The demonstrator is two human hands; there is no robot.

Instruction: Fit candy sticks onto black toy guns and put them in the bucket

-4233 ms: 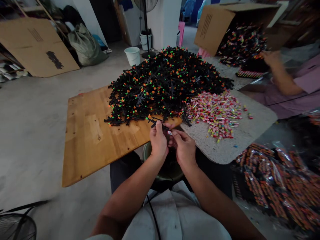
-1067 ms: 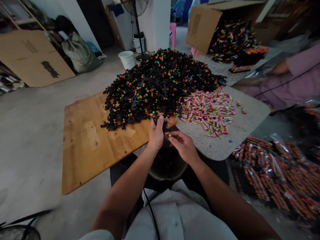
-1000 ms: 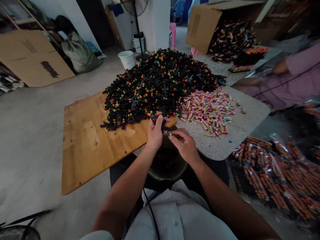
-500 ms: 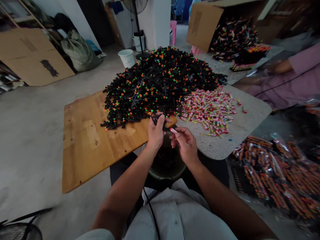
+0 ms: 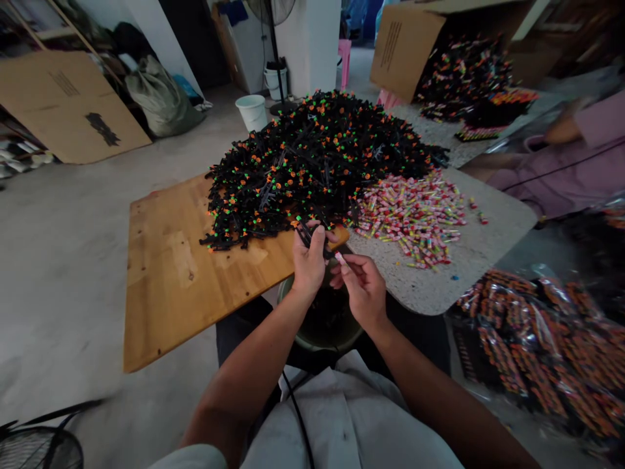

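Note:
My left hand (image 5: 309, 264) is closed around a slim black plastic piece (image 5: 305, 236), which looks like a toy gun. Between the thumb and fingers of my right hand (image 5: 365, 290) is a small pink-and-white tube (image 5: 340, 259) with a red end. The tube's red end is right by the lower end of the black piece; whether they touch is too small to tell. Beyond my hands rises a big heap of similar black toy guns (image 5: 312, 163) with orange and green tips. A pile of pink tubes (image 5: 415, 215) lies to its right.
Below my hands, a bucket (image 5: 325, 339) stands between my legs. A wooden board (image 5: 161, 286) and a speckled tabletop (image 5: 493, 215) bear the heaps. Bagged goods (image 5: 532, 339) lie at right, near a person in pink (image 5: 581, 163). An open carton (image 5: 405, 49) stands behind.
My right hand has brought the pink tube slightly closer to the black piece in my left hand. The whole view has shifted a little.

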